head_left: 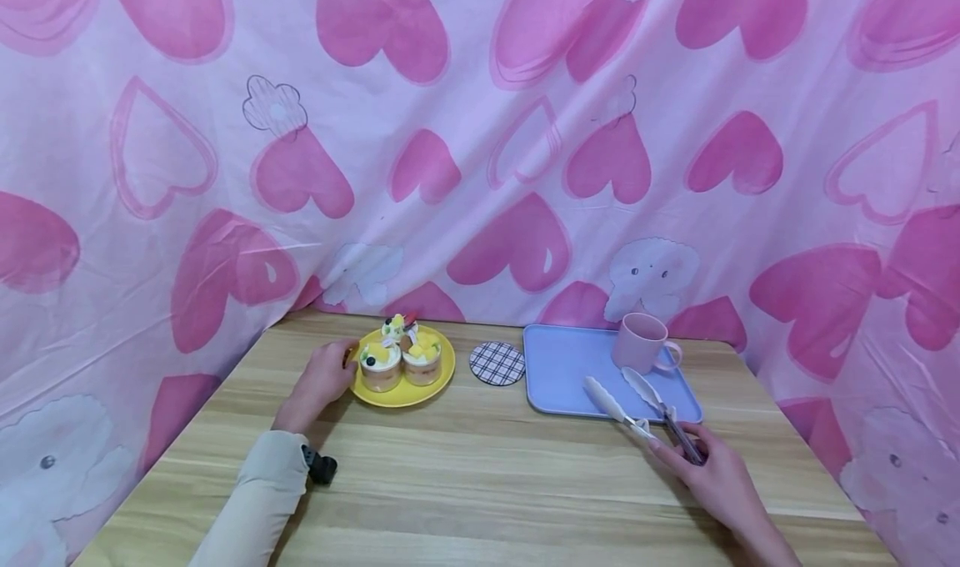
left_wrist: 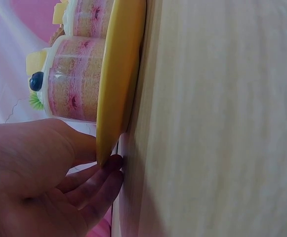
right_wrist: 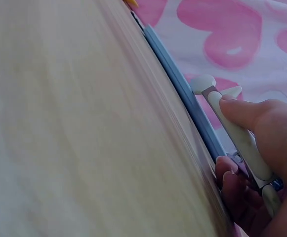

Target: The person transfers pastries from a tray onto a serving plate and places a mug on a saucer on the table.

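At the left of the head view, my left hand (head_left: 324, 383) pinches the near-left rim of a yellow plate (head_left: 402, 398). In the left wrist view the thumb lies over the rim and the fingers reach beneath it. Three clear dessert cups (head_left: 381, 377) with layered cake, cream and fruit stand on this plate. My right hand (head_left: 716, 475) holds a pair of tongs (right_wrist: 239, 136) by the handles, thumb on one arm and fingers curled about the other. The tongs' pale tips are spread apart, with nothing between them, over the near side of a blue tray (head_left: 562, 375).
A pink mug (head_left: 637, 346) stands at the tray's back right, its handle to the right. Between plate and tray lies a round checked coaster (head_left: 497, 363). Heart-patterned pink cloth (head_left: 480, 158) hangs behind and beside the wooden table (head_left: 450, 484).
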{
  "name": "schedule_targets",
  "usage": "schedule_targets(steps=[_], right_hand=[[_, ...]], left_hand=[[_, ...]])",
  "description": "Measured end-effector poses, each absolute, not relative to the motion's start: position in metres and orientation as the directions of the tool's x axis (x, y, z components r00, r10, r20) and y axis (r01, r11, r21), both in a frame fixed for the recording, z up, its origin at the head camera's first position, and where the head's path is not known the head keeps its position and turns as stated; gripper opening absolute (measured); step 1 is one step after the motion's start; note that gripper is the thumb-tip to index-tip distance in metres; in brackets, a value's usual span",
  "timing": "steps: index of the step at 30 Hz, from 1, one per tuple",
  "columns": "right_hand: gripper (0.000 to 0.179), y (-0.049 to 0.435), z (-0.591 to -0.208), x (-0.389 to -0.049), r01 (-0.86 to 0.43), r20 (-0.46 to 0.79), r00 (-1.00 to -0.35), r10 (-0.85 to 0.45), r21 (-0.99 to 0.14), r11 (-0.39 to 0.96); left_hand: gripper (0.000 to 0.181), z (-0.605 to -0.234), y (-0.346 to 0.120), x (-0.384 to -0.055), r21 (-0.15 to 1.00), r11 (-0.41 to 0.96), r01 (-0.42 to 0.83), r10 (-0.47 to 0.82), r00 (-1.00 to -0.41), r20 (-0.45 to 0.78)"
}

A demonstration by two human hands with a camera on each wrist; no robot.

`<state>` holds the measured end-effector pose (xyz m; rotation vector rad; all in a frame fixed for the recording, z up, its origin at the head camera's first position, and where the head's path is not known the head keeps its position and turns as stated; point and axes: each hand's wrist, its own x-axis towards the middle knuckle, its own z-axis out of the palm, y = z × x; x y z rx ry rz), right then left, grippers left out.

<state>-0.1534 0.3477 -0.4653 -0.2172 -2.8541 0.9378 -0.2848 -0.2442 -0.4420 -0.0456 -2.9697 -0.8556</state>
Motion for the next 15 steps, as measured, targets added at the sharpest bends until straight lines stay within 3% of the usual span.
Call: schedule_targets(steps=[5,11,15], right_hand=[[0.085,0.354,-0.463,-0.153,0.107,0.062,-0.983,0.172,-0.565,0.818],[0.071,0.349,-0.458,-0.149,0.06,0.081,-0.99,0.115,-0.493,0.868],[0.075,0.344,-0.449,-0.142,0.134,0.01,-0.988,0.152,-0.414,0.901]], left_hand=[[0.05,-0.442,-0.243,-0.286,0.529,0.848,0.03,0.006,-0.999,0.047],[0.051,-0.442,-0.244,-0.285,0.538,0.843,0.004,-0.008,-1.0,0.021],[0.051,-0.443,-0.245,-0.286,0.537,0.843,0.018,0.005,-1.0,0.027]])
